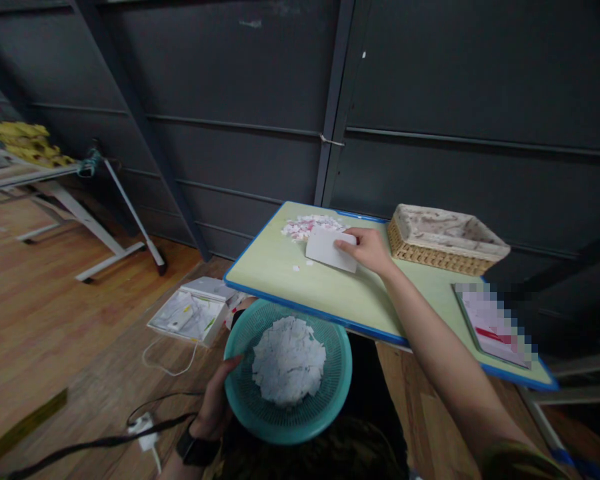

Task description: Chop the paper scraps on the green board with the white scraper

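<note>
My left hand grips the rim of a teal plastic basket held below the near edge of the table; a heap of white paper scraps lies in it. My right hand reaches across the pale green table and holds a white card by its right edge, the card lying on the tabletop. Just beyond the card sits a small pile of white and pink paper scraps. A few loose bits lie near the card.
A woven basket with a fabric lining stands at the table's back right. A blurred paper sheet lies near the right edge. On the wooden floor are an open white box and cables. A dark wall is behind.
</note>
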Motion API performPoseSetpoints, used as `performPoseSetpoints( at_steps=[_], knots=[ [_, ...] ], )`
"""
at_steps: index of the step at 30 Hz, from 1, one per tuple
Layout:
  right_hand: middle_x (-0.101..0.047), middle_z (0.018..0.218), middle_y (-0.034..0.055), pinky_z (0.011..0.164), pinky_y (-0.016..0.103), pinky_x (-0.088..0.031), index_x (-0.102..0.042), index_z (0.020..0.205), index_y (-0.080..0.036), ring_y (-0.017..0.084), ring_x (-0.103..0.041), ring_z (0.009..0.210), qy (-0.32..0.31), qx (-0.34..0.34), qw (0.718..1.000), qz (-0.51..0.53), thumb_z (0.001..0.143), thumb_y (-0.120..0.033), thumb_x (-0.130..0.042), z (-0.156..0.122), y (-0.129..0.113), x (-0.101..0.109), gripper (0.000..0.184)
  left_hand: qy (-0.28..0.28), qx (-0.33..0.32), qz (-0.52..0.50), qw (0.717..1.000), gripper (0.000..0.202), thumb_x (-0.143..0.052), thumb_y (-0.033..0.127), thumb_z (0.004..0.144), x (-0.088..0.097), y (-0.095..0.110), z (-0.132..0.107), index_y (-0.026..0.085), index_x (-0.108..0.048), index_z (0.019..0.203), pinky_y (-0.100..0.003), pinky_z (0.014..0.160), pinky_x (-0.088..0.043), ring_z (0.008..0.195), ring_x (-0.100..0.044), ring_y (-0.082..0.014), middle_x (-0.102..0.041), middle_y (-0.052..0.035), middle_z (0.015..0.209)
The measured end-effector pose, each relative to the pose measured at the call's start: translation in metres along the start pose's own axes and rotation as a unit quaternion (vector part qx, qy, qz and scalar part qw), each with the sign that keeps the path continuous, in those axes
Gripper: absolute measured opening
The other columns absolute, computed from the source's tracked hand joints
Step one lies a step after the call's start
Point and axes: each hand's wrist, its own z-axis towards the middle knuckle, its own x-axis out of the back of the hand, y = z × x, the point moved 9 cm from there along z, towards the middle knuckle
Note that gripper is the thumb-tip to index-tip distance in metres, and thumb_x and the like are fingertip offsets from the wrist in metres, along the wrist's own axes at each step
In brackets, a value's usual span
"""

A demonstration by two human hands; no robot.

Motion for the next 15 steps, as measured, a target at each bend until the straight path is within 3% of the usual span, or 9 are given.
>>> performPoseSetpoints(
  at_steps=[5,9,12,15],
  knots=[
    [-0.071,0.082,0.0067,0.069,0.031,-0.041,-0.07,0.08,-0.016,0.02,-0.059,0.073,-0.003,-0.024,0.998,0.061,0.072,-0.042,-0.064,-0.003,0.01,-0.024,0.028,0.016,-0.014,0.003,1.0,0.061,-0.061,0.018,0.081,-0.005,0.007,-0.006,0.016,-0.053,0.142,-0.047,0.106,-0.048,0.121,-0.062,-0.0343,-0.074,-0.0091,0.121],
    [-0.068,0.076,0.0041,0.063,0.029,-0.042,-0.067,0.077,-0.016,0.017,-0.056,0.068,-0.05,-0.066,0.983,0.167,0.067,-0.047,-0.069,-0.007,0.018,-0.048,0.033,0.01,-0.009,0.004,1.0,0.058,-0.061,0.019,0.081,-0.005,0.008,-0.006,0.013,-0.056,0.138,-0.048,0.107,-0.046,0.123,-0.061,-0.0351,-0.077,-0.0093,0.115],
    [-0.067,0.076,0.0033,0.061,0.028,-0.042,-0.067,0.08,-0.016,0.016,-0.055,0.066,-0.024,-0.093,0.971,0.218,0.066,-0.049,-0.07,-0.006,0.026,-0.048,0.036,0.018,-0.015,0.017,1.0,0.052,-0.062,0.023,0.082,-0.001,0.009,-0.006,0.011,-0.061,0.132,-0.047,0.108,-0.046,0.123,-0.061,-0.0355,-0.078,-0.0102,0.11],
    [-0.068,0.078,0.0036,0.063,0.028,-0.042,-0.067,0.08,-0.016,0.017,-0.057,0.068,0.01,-0.098,0.974,0.206,0.065,-0.048,-0.07,-0.004,0.031,-0.042,0.035,0.025,-0.02,0.03,0.999,0.052,-0.063,0.024,0.081,0.001,0.011,-0.005,0.012,-0.062,0.132,-0.046,0.106,-0.047,0.12,-0.063,-0.0357,-0.079,-0.0096,0.109]
  ],
)
